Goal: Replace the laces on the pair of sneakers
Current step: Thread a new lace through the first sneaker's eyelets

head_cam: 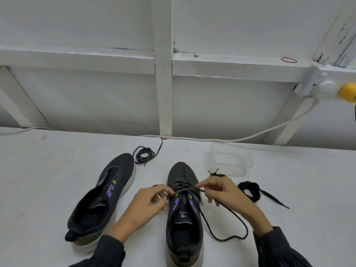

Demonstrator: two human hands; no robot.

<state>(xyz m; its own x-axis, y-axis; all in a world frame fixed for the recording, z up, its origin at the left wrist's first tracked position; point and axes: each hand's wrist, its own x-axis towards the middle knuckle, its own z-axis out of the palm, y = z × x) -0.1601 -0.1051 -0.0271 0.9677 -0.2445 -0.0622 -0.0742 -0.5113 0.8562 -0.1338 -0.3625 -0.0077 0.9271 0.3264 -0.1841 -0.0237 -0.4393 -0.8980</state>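
At lower centre, the part-laced sneaker [185, 228] sits toe away on the white table [38, 180]. Its dark lace [227, 237] crosses the upper eyelets, with the tail looping to the lower right. The left hand [148, 201] pinches one end and the right hand [221, 191] pinches the other. Lacing this shoe looks nearly done; next probably comes threading the last eyelets evenly. The unlaced sneaker [100, 201] lies at left, with a coiled lace [143, 155] just beyond its toe.

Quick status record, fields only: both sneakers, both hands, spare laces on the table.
left sneaker: unlaced, tilted on its side
right sneaker: upright, grey lace in its eyelets, one end trailing right
left hand: pinches the grey lace
right hand: pinches the grey lace
spares: coiled lace beyond left sneaker; black lace right of right hand
other: clear container
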